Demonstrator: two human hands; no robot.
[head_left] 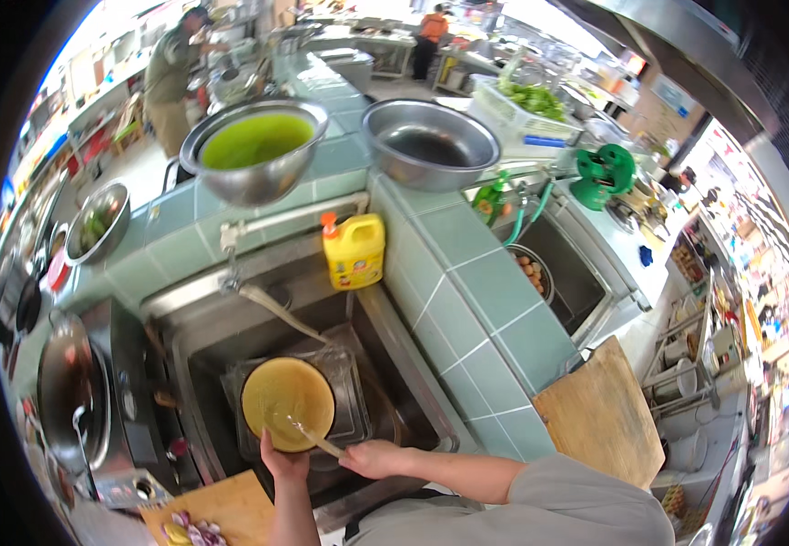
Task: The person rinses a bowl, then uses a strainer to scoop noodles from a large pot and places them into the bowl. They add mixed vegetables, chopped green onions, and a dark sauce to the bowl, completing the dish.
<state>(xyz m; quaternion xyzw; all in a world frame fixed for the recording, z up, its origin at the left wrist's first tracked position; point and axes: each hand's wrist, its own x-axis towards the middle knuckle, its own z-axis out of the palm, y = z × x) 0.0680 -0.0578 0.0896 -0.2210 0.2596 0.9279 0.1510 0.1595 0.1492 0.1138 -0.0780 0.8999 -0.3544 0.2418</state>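
Observation:
My left hand (285, 458) grips the near rim of a round yellow bowl (285, 389), thumb on top and fingers underneath. The bowl is over a stainless steel sink (422, 409), above a clear plastic container (350, 396). In my right hand (374, 458) is the end of a pale hose (323, 442), pointed into the bowl. Clear water seems to run from its tip. A hose length (282, 312) hangs from the tap (228, 281) and drops into the sink; the bowl hides part of its course.
A yellow detergent jug (355, 252) stands at the sink's back corner. Steel basins (432, 147) sit on the tiled ledge (463, 232). To the left is a wok (70, 396). Chopped onion pieces (200, 532) lie on a cutting board (244, 501). Another person (169, 82) stands beyond.

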